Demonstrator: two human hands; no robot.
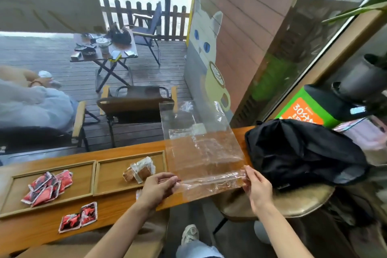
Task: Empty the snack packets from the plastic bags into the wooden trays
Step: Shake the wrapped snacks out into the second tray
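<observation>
Grip: both hands, left (159, 186) and right (258, 186), pinch the bag (201, 146) by its near edge.
Bag: looks empty, over the counter (125, 201).
Packets: in 2 trays (52, 167); 2 red ones (78, 217) lie outside.
Tip: I'd set it aside, then gather those.

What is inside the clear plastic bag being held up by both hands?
The clear plastic bag, held by the left hand and right hand, looks empty; the counter shows through it. The crumpled bottom edge between the fingers cannot be checked.
</observation>
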